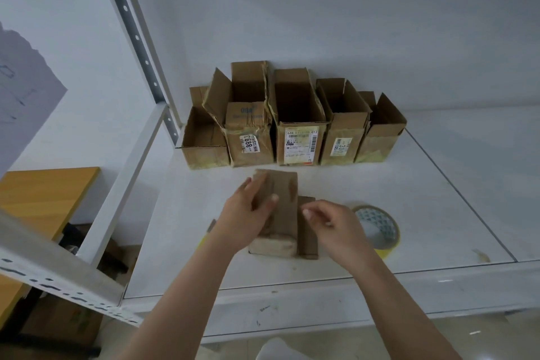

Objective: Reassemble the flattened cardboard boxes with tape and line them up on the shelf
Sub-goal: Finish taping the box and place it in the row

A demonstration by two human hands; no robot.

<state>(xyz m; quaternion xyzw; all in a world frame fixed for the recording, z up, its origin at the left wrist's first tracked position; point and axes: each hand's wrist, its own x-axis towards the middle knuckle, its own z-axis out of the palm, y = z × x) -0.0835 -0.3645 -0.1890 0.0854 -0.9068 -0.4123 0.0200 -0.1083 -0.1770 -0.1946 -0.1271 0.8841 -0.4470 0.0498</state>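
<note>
A small brown cardboard box (282, 213) stands on the white shelf (409, 213) in front of me, a flap (307, 228) hanging at its right side. My left hand (248, 213) grips the box from the left, thumb across its top face. My right hand (336, 228) hovers just right of the flap with loosely curled fingers, holding nothing I can see. A roll of yellow tape (380, 228) lies flat on the shelf behind my right hand. Several assembled open-topped boxes (292, 126) stand in a row against the back wall.
A perforated white shelf post (137, 38) rises at the left, with a slanted shelf beam (58, 272) low at the left. An orange wooden tabletop (38, 199) lies beyond the shelf's left side. A brown smudge (482, 256) marks the shelf's front right.
</note>
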